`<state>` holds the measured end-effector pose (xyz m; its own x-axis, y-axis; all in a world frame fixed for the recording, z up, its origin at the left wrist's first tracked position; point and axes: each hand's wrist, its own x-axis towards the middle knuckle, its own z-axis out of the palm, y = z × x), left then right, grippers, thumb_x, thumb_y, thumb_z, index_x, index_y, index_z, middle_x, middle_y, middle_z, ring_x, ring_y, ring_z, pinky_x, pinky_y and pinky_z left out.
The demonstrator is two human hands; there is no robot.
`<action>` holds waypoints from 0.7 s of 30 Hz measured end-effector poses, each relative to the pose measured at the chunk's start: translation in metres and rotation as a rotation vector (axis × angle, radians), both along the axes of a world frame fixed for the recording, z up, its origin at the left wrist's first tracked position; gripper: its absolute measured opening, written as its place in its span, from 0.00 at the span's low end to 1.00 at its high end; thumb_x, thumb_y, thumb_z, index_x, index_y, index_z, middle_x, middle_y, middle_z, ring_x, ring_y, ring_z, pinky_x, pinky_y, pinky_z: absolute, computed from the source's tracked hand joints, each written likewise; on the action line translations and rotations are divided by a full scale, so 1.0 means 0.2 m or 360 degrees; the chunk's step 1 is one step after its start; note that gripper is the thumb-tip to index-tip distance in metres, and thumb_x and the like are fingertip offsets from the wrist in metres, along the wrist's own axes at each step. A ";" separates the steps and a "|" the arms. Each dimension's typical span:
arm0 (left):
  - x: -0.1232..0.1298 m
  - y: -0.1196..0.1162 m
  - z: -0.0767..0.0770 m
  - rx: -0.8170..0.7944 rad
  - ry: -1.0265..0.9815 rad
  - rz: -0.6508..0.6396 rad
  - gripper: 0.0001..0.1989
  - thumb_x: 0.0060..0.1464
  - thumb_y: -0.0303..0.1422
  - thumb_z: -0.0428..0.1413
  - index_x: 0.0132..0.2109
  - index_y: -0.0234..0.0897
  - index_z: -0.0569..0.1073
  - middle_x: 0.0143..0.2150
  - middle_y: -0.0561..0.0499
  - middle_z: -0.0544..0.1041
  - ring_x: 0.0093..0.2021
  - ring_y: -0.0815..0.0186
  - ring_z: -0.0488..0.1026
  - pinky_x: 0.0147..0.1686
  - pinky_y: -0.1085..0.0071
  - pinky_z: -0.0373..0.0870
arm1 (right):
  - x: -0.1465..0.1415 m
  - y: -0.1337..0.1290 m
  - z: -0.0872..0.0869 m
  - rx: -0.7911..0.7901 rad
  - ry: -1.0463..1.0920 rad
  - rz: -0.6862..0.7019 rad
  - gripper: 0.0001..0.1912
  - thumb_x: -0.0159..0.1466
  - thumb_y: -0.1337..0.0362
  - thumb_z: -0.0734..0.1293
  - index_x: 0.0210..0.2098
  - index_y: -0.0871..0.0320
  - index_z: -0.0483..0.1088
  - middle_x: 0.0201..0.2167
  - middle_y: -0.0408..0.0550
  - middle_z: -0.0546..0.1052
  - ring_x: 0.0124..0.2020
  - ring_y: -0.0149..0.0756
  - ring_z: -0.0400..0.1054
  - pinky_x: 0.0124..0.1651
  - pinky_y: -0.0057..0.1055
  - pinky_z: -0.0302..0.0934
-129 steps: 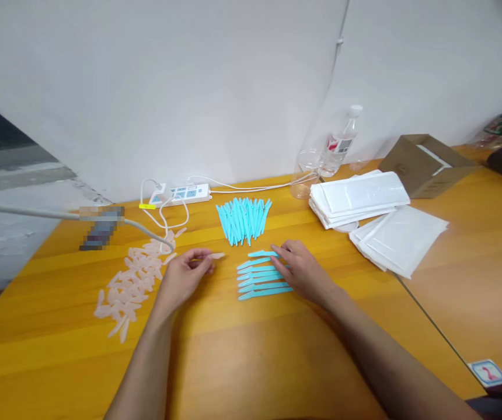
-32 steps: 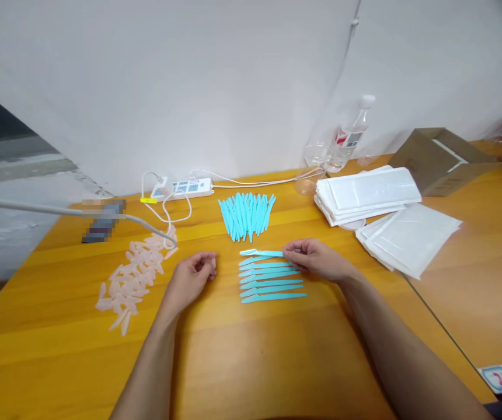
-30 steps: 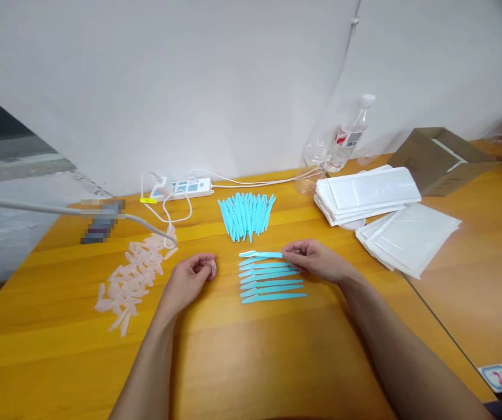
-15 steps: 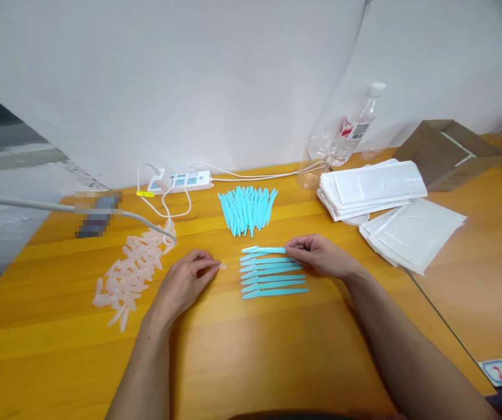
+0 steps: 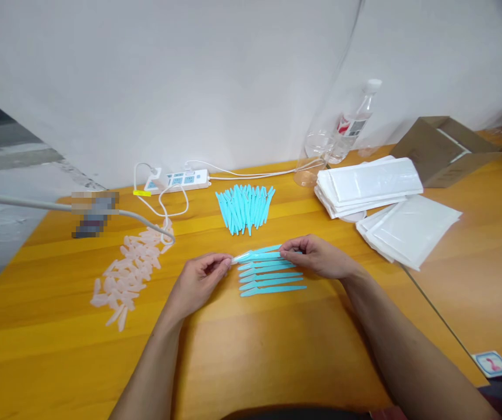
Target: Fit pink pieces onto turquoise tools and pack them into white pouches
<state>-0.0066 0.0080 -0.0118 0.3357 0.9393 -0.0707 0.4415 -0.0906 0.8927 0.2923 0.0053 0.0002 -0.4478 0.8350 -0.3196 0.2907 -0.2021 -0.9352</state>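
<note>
My right hand (image 5: 321,256) pinches the handle of a turquoise eyebrow razor (image 5: 263,256), its blade end pointing left. Between the thumb and fingers of my left hand (image 5: 198,281) is a small translucent blade cap (image 5: 238,258), which meets the razor's blade end; how far it sits over the blade is too small to tell. Just below and behind the held razor, several more razors (image 5: 272,289) lie in a row, blade ends left. Farther back is a fanned heap of turquoise razors (image 5: 246,209). Loose translucent caps (image 5: 129,271) are scattered left of my left hand.
A white power strip (image 5: 196,178) with cables runs along the wall. At the back right stand a plastic bottle (image 5: 354,131), stacked white packets (image 5: 371,181) and a cardboard box (image 5: 435,154). A grey cable (image 5: 141,220) hangs over the caps.
My left hand has moved right with the cap, bringing it to the razor's blade end. My right hand has shifted slightly left with the razor, which is now lower over the row.
</note>
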 end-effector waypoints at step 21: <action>0.15 -0.39 -0.02 0.1120 0.0713 -0.0321 0.16 0.62 0.31 0.57 0.56 0.46 0.74 0.52 0.41 0.78 0.49 0.54 0.75 0.46 0.55 0.71 | 0.10 0.02 0.00 0.0289 -0.0389 -0.0344 0.22 0.62 0.43 0.65 0.30 0.57 0.72 0.19 0.37 0.61 0.20 0.28 0.50 0.24 0.28 0.44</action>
<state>0.0241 -0.0693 -0.0167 0.5804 0.7399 0.3402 0.6551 -0.6724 0.3446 0.3131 0.0101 0.0006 -0.1839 0.9549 -0.2333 0.4786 -0.1204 -0.8697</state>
